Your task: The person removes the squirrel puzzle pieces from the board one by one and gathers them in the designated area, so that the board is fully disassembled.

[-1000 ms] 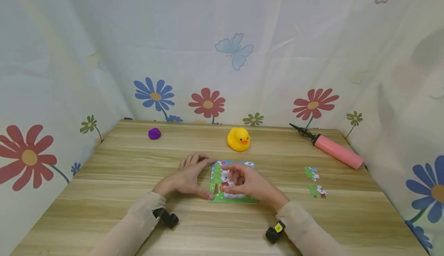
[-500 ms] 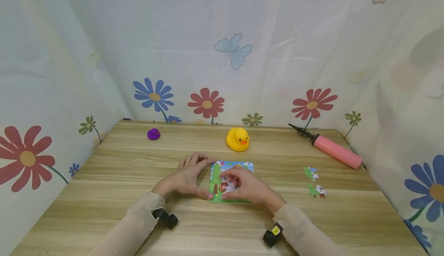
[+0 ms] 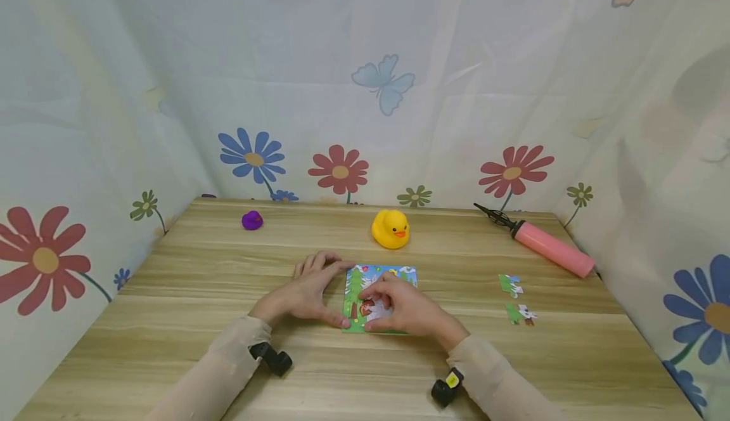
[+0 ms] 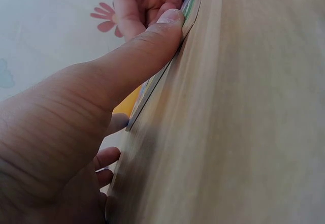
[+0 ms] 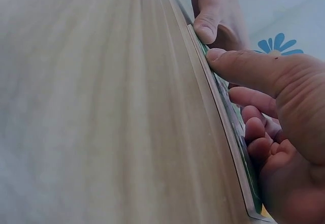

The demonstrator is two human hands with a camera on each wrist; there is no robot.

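Left hand (image 3: 305, 293) flat, thumb pressing left edge of colourful cardboard jigsaw board (image 3: 356, 281) mid-table; right hand (image 3: 399, 305) curled on top, fingertips pressing it; two loose pieces (image 3: 516, 299) off right

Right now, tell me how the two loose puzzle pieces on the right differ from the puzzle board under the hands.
The loose puzzle pieces are small, irregular and lie apart on the bare table, untouched. The puzzle board is a larger rectangle, mostly assembled. The left hand touches the board's left edge with thumb and fingertips, and the right hand rests on top of it. No hand is near the loose pieces. Both share the same green, blue and white print and lie flat.
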